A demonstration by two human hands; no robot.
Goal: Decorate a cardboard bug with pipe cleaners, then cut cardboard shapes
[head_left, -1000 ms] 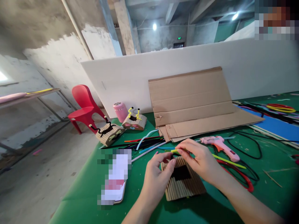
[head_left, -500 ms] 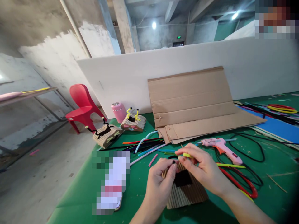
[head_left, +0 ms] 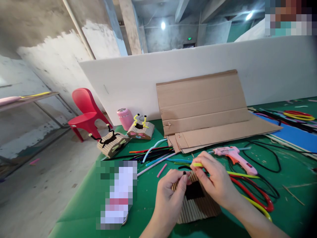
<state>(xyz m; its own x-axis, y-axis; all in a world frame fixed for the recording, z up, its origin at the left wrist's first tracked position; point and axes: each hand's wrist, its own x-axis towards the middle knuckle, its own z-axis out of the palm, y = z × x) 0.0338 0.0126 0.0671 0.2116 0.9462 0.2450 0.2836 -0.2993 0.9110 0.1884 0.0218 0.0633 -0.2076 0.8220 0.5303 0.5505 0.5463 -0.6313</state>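
Ribbed box: a brown cardboard box (head_left: 198, 211) with a dark square opening on top, on the green counter (head_left: 146, 208) — just below and between the two hands, its far corners partly hidden by them.
Left hand: the left hand (head_left: 170, 186) pinches a small black piece (head_left: 184, 173) between thumb and forefinger, at the box's far left edge.
Right hand: the right hand (head_left: 213, 178), fingers curled closely, grips a yellow stem (head_left: 197, 164) just above the box's far side.
Writing: the green sign (head_left: 189, 38) at the far wall is too small to read; the phone (head_left: 119, 191), near left, is blurred out.
Right side: a pink glue gun (head_left: 239, 158) lies just beyond the right hand, a bent red stem (head_left: 268, 201) just beside that forearm.
Far side: loose stems (head_left: 156, 152), then folded cardboard (head_left: 200, 105) before a white board (head_left: 133, 79).
Far left: two similar boxes — one with black feelers (head_left: 112, 145), one with yellow (head_left: 142, 130).
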